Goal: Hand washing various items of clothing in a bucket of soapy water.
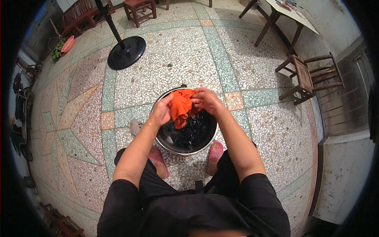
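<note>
A wet-looking orange cloth [181, 105] is bunched up over the far half of a round, dark basin [187, 153] with a shiny metal rim. My left hand [162, 112] grips the cloth's left side, thumb on top. On the other side, my right hand [207, 100] has its fingers against the cloth's upper right part; the fingertips are partly hidden. One end of the cloth hangs down toward dark water [191, 133] or dark wet fabric in the basin; the reflections make it hard to tell which.
My feet in pink slippers [216, 150] flank the basin on the terrazzo floor. Left of it lies a small grey cloth-like item [135, 127]. A black round stand base [126, 53] is farther off. A wooden chair [305, 74] and a table [291, 13] stand at right.
</note>
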Demonstrator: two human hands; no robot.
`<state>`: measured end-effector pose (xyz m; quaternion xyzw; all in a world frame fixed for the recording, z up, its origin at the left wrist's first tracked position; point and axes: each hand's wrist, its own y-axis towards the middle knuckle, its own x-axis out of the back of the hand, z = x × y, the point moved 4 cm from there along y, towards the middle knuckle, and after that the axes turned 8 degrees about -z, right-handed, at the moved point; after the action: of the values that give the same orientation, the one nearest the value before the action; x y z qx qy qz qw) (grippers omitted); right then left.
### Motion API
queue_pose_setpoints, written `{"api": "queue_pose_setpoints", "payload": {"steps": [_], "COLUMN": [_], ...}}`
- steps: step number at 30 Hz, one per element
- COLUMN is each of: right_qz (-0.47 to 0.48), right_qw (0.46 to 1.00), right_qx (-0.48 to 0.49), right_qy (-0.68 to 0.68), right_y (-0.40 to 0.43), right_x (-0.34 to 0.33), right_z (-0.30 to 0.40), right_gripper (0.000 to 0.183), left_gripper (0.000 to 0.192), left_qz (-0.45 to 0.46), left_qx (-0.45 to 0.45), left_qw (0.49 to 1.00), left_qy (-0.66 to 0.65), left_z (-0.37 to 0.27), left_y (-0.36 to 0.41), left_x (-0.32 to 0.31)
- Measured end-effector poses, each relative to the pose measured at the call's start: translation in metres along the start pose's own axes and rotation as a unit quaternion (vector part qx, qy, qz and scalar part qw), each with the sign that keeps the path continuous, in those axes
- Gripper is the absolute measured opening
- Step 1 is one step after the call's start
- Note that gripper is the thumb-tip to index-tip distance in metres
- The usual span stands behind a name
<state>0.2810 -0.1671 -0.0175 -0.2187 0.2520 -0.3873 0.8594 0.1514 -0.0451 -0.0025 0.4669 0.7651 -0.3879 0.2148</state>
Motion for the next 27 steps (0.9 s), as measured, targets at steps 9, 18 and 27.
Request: {"api": "queue_pose_setpoints", "payload": {"steps": [9, 18, 27], "right_qz": [0.032, 0.044, 0.184], "right_qw": [0.941, 0.972, 0.948], "right_qx": [0.247, 0.13, 0.102], "right_qy": [-0.228, -0.19, 0.238], "right_y": [-0.011, -0.013, -0.017], "right_x": [-0.023, -0.028, -0.018], "right_z": [-0.005, -0.012, 0.023], "right_gripper": [0.027, 0.016, 0.013], "left_gripper": [0.04, 0.031, 0.03], "left_qz": [-0.025, 0.036, 0.009], "left_qx": [0.026, -0.033, -0.126], "left_qw": [0.993, 0.964, 0.92], "left_qy": [-0.108, 0.26, 0.37], "left_z": [0.0, 0.005, -0.009], "left_y": [0.01, -0.002, 0.009], "left_x": [0.016, -0.004, 0.009]}}
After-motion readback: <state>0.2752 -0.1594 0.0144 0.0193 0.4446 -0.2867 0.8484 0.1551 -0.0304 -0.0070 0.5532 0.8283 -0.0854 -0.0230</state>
